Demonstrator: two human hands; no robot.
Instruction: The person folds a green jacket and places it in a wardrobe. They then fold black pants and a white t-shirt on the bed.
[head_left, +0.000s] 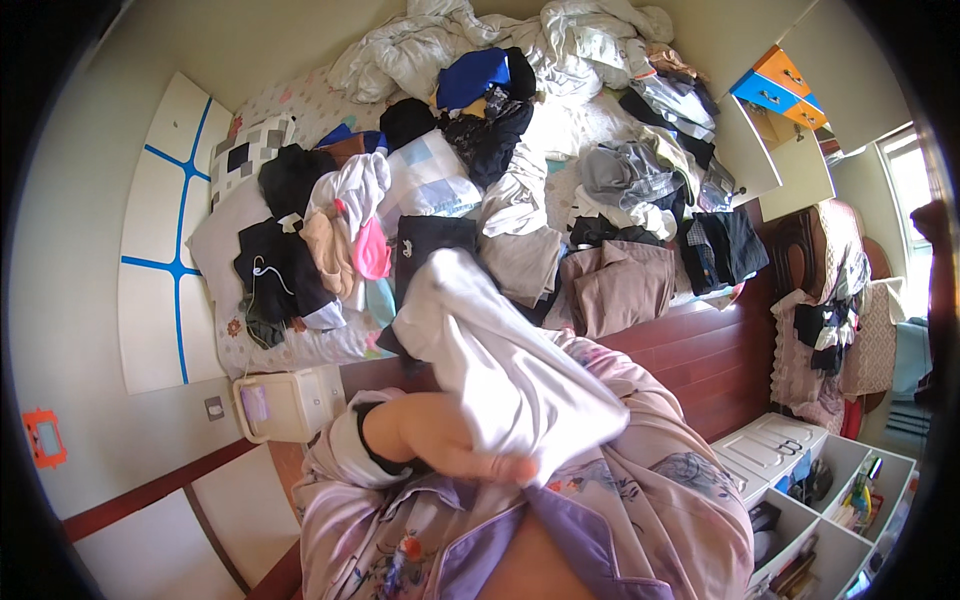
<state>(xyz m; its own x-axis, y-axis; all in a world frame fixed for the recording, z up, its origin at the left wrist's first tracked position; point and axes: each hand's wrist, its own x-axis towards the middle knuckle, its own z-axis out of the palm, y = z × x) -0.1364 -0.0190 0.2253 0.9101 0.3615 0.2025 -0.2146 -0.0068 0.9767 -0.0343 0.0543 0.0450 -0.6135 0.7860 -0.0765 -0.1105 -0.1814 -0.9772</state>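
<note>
A white cloth garment (517, 375) hangs in folds in front of my chest, partly blurred. My left hand (495, 465) grips its lower edge, with the fingers closed on the fabric. My right forearm, in a floral pink sleeve (615, 367), passes behind the garment; the right hand itself is hidden by the cloth. Just beyond the garment, on the edge of the bed, lie a folded black garment (431, 236), folded beige trousers (521, 262) and a folded brown garment (619, 285).
Piles of clothes cover the bed (300, 356), with a white quilt (420, 60) at its far side. A black garment with a hanger (277, 270) lies left. A cream bedside cabinet (300, 405) stands at left. Open compartments (817, 517) hold small items at lower right.
</note>
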